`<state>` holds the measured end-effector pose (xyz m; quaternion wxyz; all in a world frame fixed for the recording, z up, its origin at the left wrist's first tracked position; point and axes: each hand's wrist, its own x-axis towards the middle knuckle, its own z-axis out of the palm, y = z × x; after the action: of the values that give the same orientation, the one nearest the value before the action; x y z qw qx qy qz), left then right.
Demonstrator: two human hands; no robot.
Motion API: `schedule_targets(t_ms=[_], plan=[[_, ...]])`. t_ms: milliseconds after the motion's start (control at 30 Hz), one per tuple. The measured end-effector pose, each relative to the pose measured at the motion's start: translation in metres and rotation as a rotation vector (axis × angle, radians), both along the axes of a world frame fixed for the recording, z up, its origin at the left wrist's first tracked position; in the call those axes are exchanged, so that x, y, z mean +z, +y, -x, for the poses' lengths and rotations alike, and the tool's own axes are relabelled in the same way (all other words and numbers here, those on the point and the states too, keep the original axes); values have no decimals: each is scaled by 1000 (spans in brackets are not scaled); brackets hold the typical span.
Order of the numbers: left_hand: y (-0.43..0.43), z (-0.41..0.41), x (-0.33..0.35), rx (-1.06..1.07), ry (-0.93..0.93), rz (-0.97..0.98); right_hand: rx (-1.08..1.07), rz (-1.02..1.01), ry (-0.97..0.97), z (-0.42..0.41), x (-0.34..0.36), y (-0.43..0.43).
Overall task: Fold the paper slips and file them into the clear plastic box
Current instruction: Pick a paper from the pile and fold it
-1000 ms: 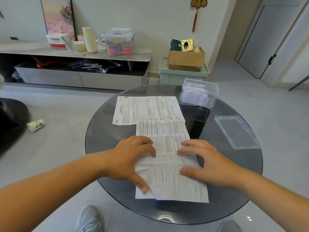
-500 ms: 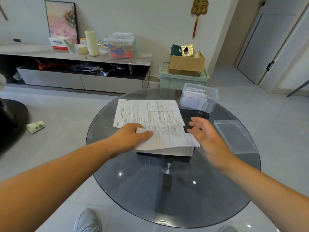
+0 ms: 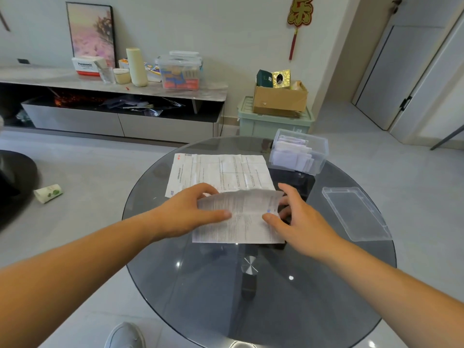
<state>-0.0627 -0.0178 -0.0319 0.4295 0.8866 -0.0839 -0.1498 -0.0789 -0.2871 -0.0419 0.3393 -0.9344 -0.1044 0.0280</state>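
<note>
Smoked grey glass makes up the round worktop (image 3: 313, 285) in front of you, and the white printed paper slip (image 3: 246, 219) is near its middle, half folded. Its lower part lies flat on the glass and its far edge is lifted up towards you.

Your left hand (image 3: 185, 214) has a closed grip on the slip's left side, with the thumb lying across the printed face and the fingers curled over the raised edge behind it. Your right hand (image 3: 298, 219) takes the right side the same way, its thumb tip on the paper. Its fingers go behind the lifted flap, so it looks like a pinch, though the flap hides the contact.

Just beyond the slip, a larger white printed sheet (image 3: 221, 172) lies flat, partly covered by it. The clear rectangular plastic box (image 3: 319, 146) stands open at the far right of the worktop, with folded white slips (image 3: 291, 154) standing on edge inside. Its clear flat lid (image 3: 356, 212) rests apart from it, near the right rim.
</note>
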Motion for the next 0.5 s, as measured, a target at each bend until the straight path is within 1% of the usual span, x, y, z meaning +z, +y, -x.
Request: schedule_targets(t_ms=[67,100,167,200,233,267,300,333,400,467,500], plan=[[-3,2,-4,-10,-85,-107,-68,0,13,-1,3,4],[-5,2,-6,-20,-109,-136,-115,40,-10,-1,3,5],[-8,6,-9,-28,-165,-181,-163,194,-162,3,2,4],[-9,7,-11,-24,-233,-225,-126,243,-273,6,0,3],[-9,8,-13,-8,-332,-283,-47,257,-358,9,-2,2],[-8,7,-16,8,-433,-330,46,252,-380,13,-4,2],[-7,6,-19,27,-501,-341,126,245,-341,15,-7,2],[-7,5,-20,46,-515,-318,184,253,-273,18,-10,2],[-6,3,-21,43,-453,-283,251,331,-161,21,-17,1],[-7,3,-20,-29,-388,-335,262,412,-137,21,-18,-2],[-7,4,-19,-81,-387,-389,254,436,-131,21,-18,-3]])
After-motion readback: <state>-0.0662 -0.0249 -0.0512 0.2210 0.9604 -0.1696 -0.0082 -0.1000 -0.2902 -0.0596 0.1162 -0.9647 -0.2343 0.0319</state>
